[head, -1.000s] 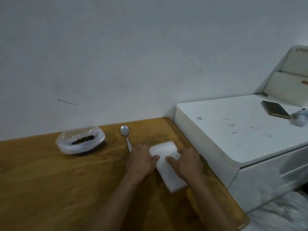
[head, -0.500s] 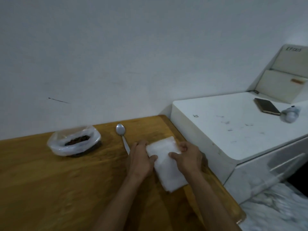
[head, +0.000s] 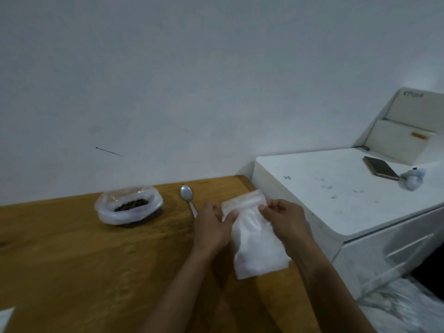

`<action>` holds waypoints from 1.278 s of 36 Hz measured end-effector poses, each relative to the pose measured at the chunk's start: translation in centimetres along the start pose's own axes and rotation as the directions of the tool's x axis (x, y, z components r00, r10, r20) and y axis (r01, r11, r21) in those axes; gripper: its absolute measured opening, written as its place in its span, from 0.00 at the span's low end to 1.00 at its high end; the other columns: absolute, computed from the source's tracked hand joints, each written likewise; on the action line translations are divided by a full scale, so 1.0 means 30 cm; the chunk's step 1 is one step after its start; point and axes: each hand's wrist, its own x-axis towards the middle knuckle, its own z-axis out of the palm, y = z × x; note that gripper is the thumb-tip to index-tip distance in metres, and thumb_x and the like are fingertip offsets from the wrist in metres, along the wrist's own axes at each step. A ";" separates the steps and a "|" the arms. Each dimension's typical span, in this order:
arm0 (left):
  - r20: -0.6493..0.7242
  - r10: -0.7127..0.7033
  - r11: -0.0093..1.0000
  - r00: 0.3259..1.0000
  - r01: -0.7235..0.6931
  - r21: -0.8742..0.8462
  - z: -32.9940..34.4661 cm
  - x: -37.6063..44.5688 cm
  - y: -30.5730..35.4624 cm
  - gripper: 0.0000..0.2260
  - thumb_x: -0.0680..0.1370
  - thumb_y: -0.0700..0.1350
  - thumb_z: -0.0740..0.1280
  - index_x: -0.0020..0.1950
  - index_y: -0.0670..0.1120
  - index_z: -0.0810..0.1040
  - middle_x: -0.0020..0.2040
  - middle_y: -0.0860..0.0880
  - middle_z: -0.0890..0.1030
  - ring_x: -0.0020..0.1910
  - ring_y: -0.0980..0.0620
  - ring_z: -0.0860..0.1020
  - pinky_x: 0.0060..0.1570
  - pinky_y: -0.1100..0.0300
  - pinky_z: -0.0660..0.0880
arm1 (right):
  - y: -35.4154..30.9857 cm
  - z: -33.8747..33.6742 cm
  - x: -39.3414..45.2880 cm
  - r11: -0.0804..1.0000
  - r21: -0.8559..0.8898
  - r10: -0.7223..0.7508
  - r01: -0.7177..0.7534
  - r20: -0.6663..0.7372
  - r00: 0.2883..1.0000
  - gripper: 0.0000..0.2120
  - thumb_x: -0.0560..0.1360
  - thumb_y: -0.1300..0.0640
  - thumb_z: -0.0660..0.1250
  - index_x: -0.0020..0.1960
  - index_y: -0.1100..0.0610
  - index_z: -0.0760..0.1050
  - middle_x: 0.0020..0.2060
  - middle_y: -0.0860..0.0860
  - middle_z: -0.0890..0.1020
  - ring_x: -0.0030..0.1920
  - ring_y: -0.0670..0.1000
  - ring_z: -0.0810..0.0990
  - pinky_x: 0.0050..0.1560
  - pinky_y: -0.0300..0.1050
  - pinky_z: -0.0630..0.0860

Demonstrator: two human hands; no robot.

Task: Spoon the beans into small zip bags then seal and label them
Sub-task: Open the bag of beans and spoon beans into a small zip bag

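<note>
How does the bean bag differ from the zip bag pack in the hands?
The bean bag stands open on the table, its top rolled back, dark beans showing; the zip bag pack looks flat with no beans visible inside.
No hand touches the bean bag; the left hand and right hand pinch the pack near its top.
The bean bag looks rounded; the pack is rectangular.
Both are pale, translucent plastic.
</note>
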 end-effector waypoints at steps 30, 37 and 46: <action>-0.582 0.195 0.980 0.789 -0.130 0.152 -0.892 -0.215 -0.102 0.16 0.74 0.62 0.71 0.50 0.52 0.74 0.47 0.52 0.77 0.49 0.50 0.76 0.46 0.50 0.77 | -0.303 0.714 -0.438 0.920 0.353 -0.335 0.167 0.491 0.804 0.09 0.74 0.62 0.74 0.49 0.67 0.77 0.43 0.58 0.87 0.44 0.54 0.88 0.43 0.53 0.83; -0.593 0.234 0.963 0.770 -0.097 0.253 -0.916 -0.225 -0.092 0.21 0.74 0.68 0.65 0.42 0.50 0.76 0.42 0.52 0.80 0.44 0.50 0.78 0.43 0.52 0.76 | -0.296 0.779 -0.492 0.874 0.461 -0.386 0.156 0.462 0.798 0.04 0.76 0.63 0.72 0.45 0.59 0.77 0.44 0.56 0.87 0.48 0.53 0.87 0.45 0.49 0.84; -0.411 -0.037 0.978 0.911 -0.052 -0.203 -0.864 -0.203 -0.071 0.26 0.73 0.63 0.70 0.41 0.38 0.79 0.36 0.44 0.80 0.37 0.47 0.80 0.39 0.49 0.76 | -0.258 0.741 -0.458 0.871 0.453 -0.268 -0.187 0.761 0.591 0.14 0.75 0.55 0.70 0.58 0.60 0.80 0.54 0.56 0.86 0.57 0.56 0.84 0.54 0.53 0.80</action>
